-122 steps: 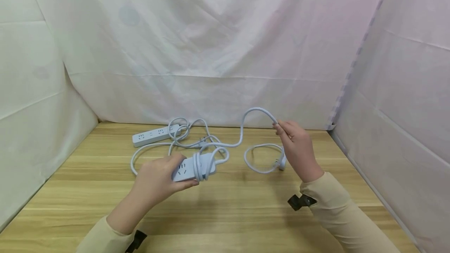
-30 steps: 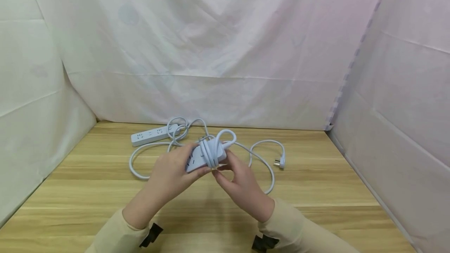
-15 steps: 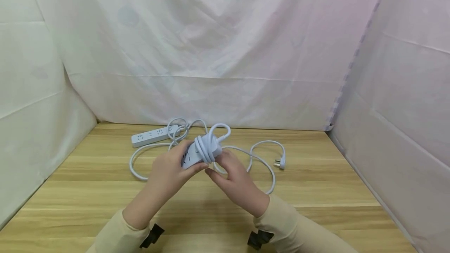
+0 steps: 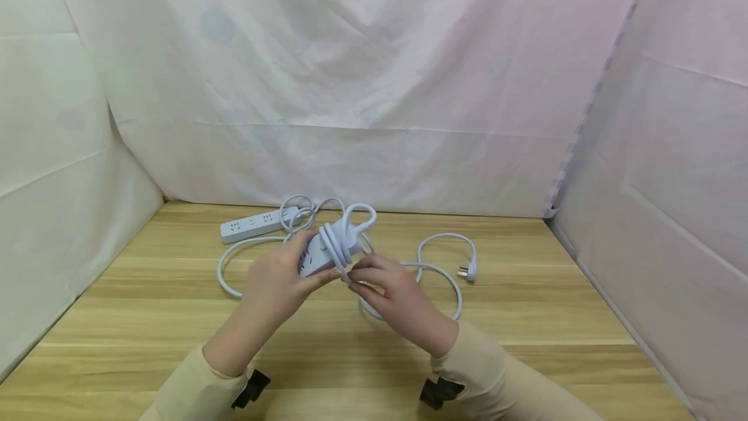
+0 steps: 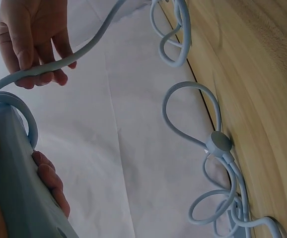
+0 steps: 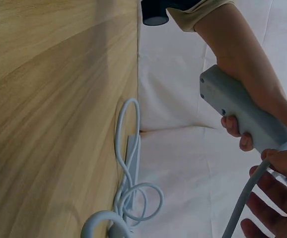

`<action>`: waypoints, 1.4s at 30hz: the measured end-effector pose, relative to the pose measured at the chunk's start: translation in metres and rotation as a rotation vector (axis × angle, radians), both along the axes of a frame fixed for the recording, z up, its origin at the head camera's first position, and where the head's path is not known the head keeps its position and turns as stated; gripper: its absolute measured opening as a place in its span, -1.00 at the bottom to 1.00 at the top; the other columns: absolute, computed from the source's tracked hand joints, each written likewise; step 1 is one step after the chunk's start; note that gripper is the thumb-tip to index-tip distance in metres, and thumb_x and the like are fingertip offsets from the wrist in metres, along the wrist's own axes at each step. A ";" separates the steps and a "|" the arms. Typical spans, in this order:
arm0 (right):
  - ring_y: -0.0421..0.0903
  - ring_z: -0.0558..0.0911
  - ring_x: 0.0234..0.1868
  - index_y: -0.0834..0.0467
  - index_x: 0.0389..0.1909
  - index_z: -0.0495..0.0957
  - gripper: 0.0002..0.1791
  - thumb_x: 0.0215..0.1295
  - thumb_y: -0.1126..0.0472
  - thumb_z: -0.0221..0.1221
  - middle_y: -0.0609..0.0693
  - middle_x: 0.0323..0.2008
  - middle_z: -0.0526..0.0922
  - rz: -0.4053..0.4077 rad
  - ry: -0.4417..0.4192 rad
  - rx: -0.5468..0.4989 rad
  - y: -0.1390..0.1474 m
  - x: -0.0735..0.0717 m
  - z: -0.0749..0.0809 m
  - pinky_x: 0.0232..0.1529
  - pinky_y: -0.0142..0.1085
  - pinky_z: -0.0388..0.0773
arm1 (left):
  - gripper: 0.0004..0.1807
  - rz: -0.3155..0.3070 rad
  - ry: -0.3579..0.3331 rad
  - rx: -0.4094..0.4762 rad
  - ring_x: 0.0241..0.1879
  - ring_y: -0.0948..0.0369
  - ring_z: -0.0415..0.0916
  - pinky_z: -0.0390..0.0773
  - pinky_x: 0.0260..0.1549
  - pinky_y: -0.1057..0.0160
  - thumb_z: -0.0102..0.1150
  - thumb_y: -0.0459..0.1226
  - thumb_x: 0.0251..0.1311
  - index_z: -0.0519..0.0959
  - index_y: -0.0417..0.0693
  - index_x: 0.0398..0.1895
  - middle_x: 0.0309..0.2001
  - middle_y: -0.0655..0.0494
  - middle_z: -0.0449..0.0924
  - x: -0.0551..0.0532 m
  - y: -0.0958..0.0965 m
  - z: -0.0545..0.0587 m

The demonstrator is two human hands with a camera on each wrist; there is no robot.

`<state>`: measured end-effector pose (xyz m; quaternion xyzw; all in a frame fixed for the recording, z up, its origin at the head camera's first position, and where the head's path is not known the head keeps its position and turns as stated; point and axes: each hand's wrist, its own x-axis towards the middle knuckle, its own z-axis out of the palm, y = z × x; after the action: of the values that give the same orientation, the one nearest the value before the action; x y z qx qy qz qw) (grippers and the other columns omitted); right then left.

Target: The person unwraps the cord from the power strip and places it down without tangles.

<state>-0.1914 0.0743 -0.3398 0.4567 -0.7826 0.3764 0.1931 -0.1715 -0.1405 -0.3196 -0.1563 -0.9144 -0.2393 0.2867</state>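
My left hand (image 4: 270, 288) grips a white power strip (image 4: 315, 258) above the table, fingers round its body. Several turns of the strip's cord (image 4: 336, 244) are wound round its far end, and a loop stands up from that end. Close beside it, my right hand (image 4: 403, 301) pinches the cord between thumb and fingers. In the right wrist view the cord (image 6: 240, 203) runs from these fingertips, past the underside of the strip (image 6: 243, 109). The loose cord lies in curves on the table and ends in a plug (image 4: 467, 271) at the right.
A second white power strip (image 4: 251, 226) lies at the back left of the wooden table (image 4: 175, 343), its cord tangled beside it. A round plug head (image 5: 219, 144) lies by that tangle in the left wrist view. White cloth (image 4: 374, 83) hangs behind and at both sides.
My right hand has come in from the right to the strip, and the cord has been drawn round its end. In the last half second it pulls the cord slightly toward the front.
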 end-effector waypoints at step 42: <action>-0.11 0.61 -0.19 0.20 -0.24 0.69 -0.88 0.32 0.39 0.19 -0.05 -0.29 0.70 -0.233 0.050 -0.050 0.036 -0.022 0.023 -0.23 -0.23 0.54 | -0.39 -0.001 0.098 -0.144 -0.65 0.29 0.29 0.24 -0.73 0.27 0.39 0.22 -0.13 0.54 0.00 -0.17 -0.58 0.24 0.42 0.005 -0.013 -0.006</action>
<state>-0.2135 0.1107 -0.3173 0.3668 -0.8158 0.3592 0.2662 -0.1664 -0.1538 -0.3254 -0.1885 -0.9140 -0.1650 0.3192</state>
